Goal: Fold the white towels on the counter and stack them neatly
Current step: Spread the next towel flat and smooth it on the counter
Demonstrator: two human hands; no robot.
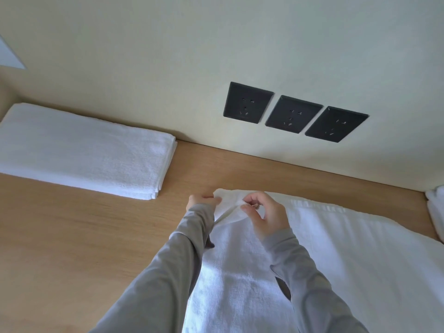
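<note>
A large white towel [336, 248] lies spread over the right half of the wooden counter [84, 224]. At its far left corner, my left hand [203, 201] pinches the bunched edge. Right beside it, my right hand [263, 213] pinches the same corner between thumb and forefinger. Both arms wear grey sleeves and cross over the towel. A folded white towel [84, 150] lies flat at the back left of the counter, against the wall.
Three black wall sockets [292, 114] sit on the cream wall behind the counter. Another bit of white cloth [436, 207] shows at the right edge. Bare wood lies between the folded towel and my hands.
</note>
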